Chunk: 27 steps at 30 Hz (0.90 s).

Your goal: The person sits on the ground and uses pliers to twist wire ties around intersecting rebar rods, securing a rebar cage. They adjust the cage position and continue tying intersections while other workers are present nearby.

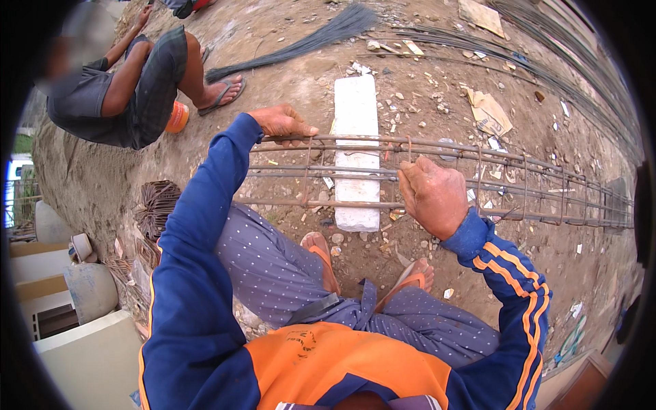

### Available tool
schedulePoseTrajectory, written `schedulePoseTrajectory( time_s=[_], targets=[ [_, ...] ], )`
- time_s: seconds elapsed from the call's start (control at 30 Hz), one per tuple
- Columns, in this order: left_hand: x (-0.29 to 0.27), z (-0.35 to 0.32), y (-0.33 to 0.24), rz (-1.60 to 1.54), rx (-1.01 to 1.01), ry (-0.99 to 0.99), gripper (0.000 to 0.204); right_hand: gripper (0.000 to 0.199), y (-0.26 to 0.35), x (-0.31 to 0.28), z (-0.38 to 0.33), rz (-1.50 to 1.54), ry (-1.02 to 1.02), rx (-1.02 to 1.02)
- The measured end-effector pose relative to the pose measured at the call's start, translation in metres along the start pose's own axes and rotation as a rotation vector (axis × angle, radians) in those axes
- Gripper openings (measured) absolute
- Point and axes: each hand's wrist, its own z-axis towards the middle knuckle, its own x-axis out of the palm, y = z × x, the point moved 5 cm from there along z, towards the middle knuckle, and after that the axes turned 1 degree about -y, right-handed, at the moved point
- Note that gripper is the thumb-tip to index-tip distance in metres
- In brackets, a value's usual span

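Left hand (pixel 281 121) and right hand (pixel 432 197) both clench bars of the rebar cage (pixel 478 171) over the white block (pixel 356 123). Risk: protruding wire ends could likely cut bare fingers.

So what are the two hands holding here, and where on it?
Both grip the rebar cage: the left hand on the far top bar at its near end, the right hand on a bar beside the white block.

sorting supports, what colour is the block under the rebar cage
White, seen best in the head view: block.
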Motion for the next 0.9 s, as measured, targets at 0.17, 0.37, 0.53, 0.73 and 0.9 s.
schedulePoseTrajectory(
  time_s=[0.17, 0.37, 0.53, 0.73, 0.9],
  targets=[
    [0.001, 0.002, 0.0, -0.119, 0.043, 0.024, 0.04, 0.012, 0.023, 0.036, 0.012, -0.132, 0.037, -0.148],
    [0.003, 0.004, -0.008, -0.073, 0.039, 0.058, 0.032, 0.034, 0.044, 0.069, 0.043, -0.291, 0.142, -0.107],
    [0.005, 0.007, 0.0, -0.053, 0.02, 0.102, 0.034, 0.024, 0.057, 0.077, 0.063, -0.248, 0.196, -0.019],
    [0.006, 0.007, -0.005, -0.105, 0.087, 0.085, 0.04, 0.016, 0.046, 0.108, 0.075, 0.013, 0.121, 0.116],
    [0.005, 0.004, -0.002, -0.195, 0.104, -0.078, 0.039, 0.021, 0.052, 0.111, 0.09, 0.395, 0.019, 0.193]
  ],
)
